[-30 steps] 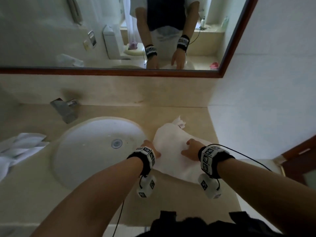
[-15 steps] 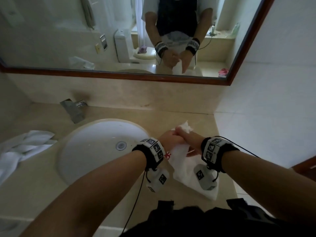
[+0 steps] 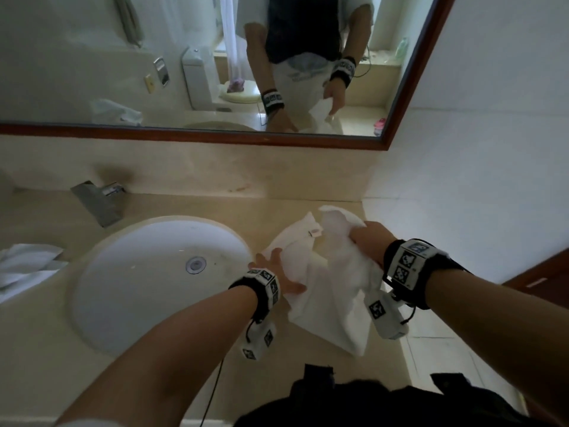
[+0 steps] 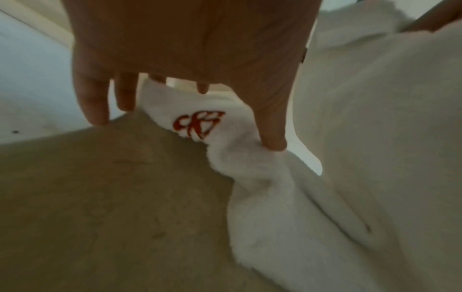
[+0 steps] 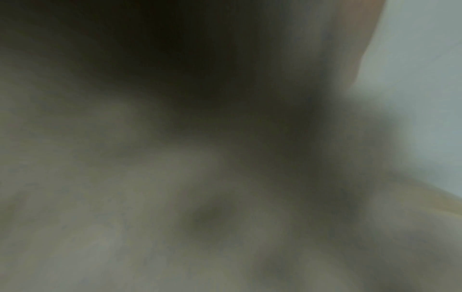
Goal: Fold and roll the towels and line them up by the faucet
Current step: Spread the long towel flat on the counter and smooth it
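Observation:
A white towel [image 3: 326,291] lies half spread on the counter right of the sink, its near corner hanging over the counter's front edge. My left hand [image 3: 274,263] presses the towel's left edge down with straight, spread fingers. In the left wrist view the thumb [image 4: 272,138] pushes into a fold beside a red logo [image 4: 197,124], and two fingers [image 4: 95,110] touch the bare counter. My right hand [image 3: 366,238] grips a bunched part of the towel and holds it above the counter. The right wrist view is blurred, covered by cloth. The faucet [image 3: 98,201] stands behind the sink at left.
The round white sink [image 3: 138,278] fills the counter's middle. Loose white towels [image 3: 27,266] lie at the far left. A wood-framed mirror [image 3: 277,140] runs above the backsplash. The white wall [image 3: 462,195] closes the counter's right end.
Half a second ago both hands held the bunched towel together. They have since parted: the left went down onto the towel's left edge, the right moved right with a raised handful.

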`<state>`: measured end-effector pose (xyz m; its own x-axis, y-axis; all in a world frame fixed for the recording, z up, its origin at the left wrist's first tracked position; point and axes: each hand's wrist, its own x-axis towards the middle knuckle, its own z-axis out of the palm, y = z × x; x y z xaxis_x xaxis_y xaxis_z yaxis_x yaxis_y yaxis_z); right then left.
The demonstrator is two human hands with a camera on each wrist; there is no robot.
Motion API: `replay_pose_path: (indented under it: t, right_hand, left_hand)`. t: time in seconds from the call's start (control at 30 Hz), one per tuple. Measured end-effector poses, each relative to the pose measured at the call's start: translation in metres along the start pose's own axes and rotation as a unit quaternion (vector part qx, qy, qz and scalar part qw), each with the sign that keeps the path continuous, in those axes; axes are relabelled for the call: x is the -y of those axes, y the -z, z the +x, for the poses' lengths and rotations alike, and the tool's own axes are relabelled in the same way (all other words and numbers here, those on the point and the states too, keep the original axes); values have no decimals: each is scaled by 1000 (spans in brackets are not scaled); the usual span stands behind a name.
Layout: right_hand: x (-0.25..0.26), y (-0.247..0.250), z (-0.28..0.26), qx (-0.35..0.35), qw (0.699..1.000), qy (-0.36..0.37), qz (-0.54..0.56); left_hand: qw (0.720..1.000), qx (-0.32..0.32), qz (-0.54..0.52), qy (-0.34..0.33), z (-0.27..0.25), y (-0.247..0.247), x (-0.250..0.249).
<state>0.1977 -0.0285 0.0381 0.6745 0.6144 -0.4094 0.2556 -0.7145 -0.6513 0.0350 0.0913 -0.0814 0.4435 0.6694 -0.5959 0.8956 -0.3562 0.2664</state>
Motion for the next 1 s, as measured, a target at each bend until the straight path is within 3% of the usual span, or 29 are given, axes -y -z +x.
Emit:
replay_pose_path:
  t: [0.13,0.27,0.47,0.6,0.67,0.73,0.8,0.87,1.0]
  right_hand:
    - [-9,9,-10,-9,1000,-1,26]
    - [-9,19,-15,-34,997,4,70]
    - [-6,25,-25,-38,985,-15,169]
    - [-9,15,-27,7,978,-39,207]
    - [-11,8,-27,28,973,-56,221]
    - [-15,1,-26,57,971,-74,219]
    - [-17,-6,-27,99,966,-97,220]
    - [-18,-12,-27,123,962,-115,217]
    - [-20,-22,-28,69,971,-123,192]
  left_hand:
    - [994,-41,87,-57,13,-1,-21]
    - [989,-67,-50,-121,27,34,-35]
    - [954,-223,-54,-192,35,105,-52]
    - [983,-139,52,-106,29,118,-59]
    - [981,-137,100,-99,25,105,-56]
    - [971,-123,141,-148,23,87,-53]
    - [972,-9,77,-221,12,64,-49]
    - [965,96,19,-243,-7,39,-47]
    - [958,92,95,-256,-12,-4,-40]
